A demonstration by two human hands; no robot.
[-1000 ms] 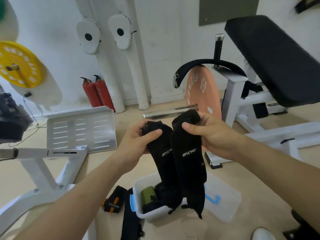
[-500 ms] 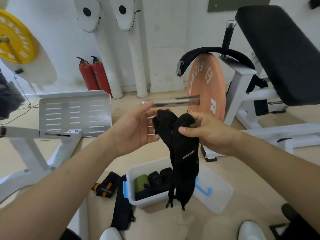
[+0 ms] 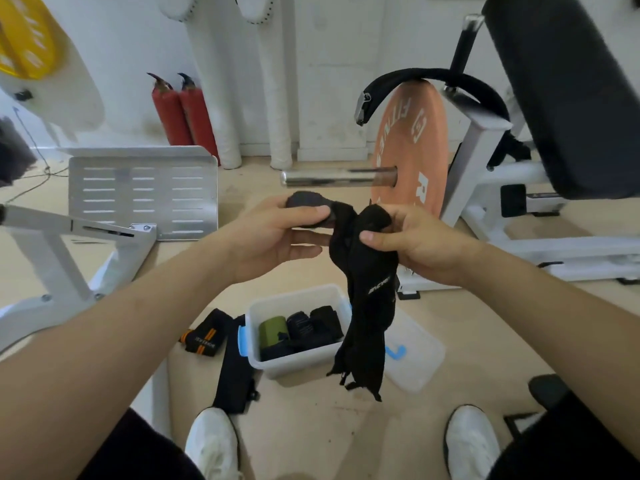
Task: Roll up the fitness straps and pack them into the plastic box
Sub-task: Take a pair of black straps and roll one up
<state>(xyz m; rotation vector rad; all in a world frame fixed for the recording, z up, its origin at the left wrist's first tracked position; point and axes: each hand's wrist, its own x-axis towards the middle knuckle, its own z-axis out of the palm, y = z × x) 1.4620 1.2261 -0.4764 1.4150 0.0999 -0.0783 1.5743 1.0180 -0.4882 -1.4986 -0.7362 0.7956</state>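
Note:
A black fitness strap with white lettering hangs doubled in front of me, above the floor. My left hand pinches one rolled end of it between thumb and fingers. My right hand grips the other upper end, thumb across the fabric. Below stands a clear plastic box holding a green roll and two black rolls. Its clear lid with a blue clip lies to its right. On the floor left of the box lie a black-and-orange strap and a flat black strap.
A weight bench with a black pad stands at right, with an orange plate on a chrome bar. A white machine frame and footplate are at left. Two red extinguishers stand by the wall. My white shoes are below.
The two strap ends have been brought together and lowered. My left hand has begun rolling one end into a small coil. The view has tilted downward, showing my shoes.

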